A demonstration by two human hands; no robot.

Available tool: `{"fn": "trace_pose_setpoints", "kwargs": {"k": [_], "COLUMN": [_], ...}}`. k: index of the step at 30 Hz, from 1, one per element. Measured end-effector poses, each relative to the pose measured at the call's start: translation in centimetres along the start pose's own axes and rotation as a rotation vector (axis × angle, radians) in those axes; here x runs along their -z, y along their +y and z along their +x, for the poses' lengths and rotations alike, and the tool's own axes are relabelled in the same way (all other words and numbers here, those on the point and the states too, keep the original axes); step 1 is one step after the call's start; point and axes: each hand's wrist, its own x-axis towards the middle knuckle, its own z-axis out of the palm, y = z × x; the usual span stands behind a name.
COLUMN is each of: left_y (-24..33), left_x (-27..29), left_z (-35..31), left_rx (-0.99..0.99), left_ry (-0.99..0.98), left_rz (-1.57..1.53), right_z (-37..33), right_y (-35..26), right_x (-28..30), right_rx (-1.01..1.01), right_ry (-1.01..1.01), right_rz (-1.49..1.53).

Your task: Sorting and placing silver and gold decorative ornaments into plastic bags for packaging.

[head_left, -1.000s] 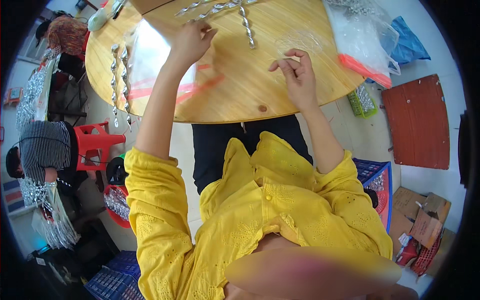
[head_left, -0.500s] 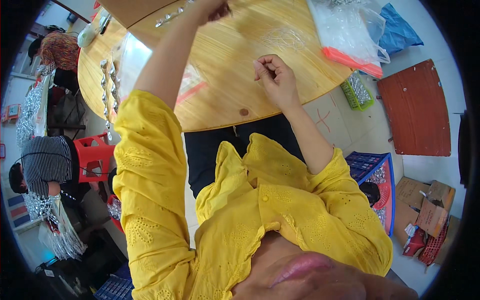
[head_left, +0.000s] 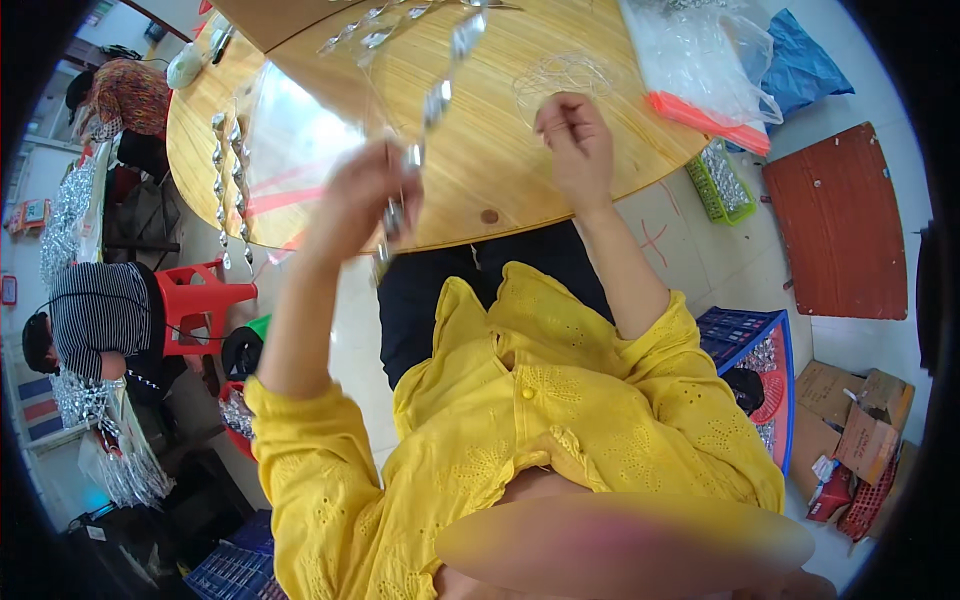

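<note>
My left hand (head_left: 365, 195), blurred by motion, is closed round a silver twisted foil strand (head_left: 438, 100) over the near edge of the table. The strand runs up from the fingers toward the far side, and its lower end hangs by the table edge. Further right, my right hand (head_left: 578, 135) is held over the wood with its fingertips pinched together. What those fingers hold, if anything, is too small to make out. A loose tangle of clear thin thread (head_left: 575, 75) lies just beyond them. More silver twisted strands (head_left: 375, 30) rest at the far side.
Two twisted strands (head_left: 238, 185) hang over the round table's (head_left: 470, 190) left edge, beside clear plastic bags (head_left: 300, 120). A cardboard box (head_left: 265, 20) stands far left, white bags (head_left: 680, 60) far right. A green basket (head_left: 735, 205) is on the floor. Two people work at left.
My left hand has come back from the far side toward me with a silver strand in it. My right hand has shifted slightly right and away, its fingers still drawn together.
</note>
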Motion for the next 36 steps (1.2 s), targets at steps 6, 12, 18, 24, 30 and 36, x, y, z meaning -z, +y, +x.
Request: {"fn": "trace_pose_setpoints", "kwargs": {"k": [6, 12, 18, 24, 30, 36], "left_y": [-9.0, -11.1, -9.5, -6.5, -5.9, -5.7], "left_x": [-2.2, -2.5, -4.0, -4.3, -4.1, -4.4], "left_z": [-10.2, -12.4, -10.0, -6.9, -6.6, -6.2], "left_rx": [0.023, 0.116, -0.044, -0.205, -0.261, -0.237], "left_ry": [-0.005, -0.156, 0.023, 0.29, 0.421, 0.43], "left_rz": [-0.118, -0.218, -0.107, -0.399, -0.594, -0.622], "right_z": [0.8, -1.2, -5.3, -6.6, -7.5, -7.9], "right_y": [-2.4, -3.0, -3.9, -4.1, -6.0, -5.6], "right_x": [-0.1, -2.7, -6.1, -8.6, -6.7, -6.3], "right_rx": [0.074, -0.006, -0.011, 0.473, 0.182, 0.189], "right_ry": [-0.084, -0.372, -0.307, -0.282, -0.333, -0.323], "right_rz": [0.166, 0.167, 0.124, -0.154, -0.093, -0.108]}}
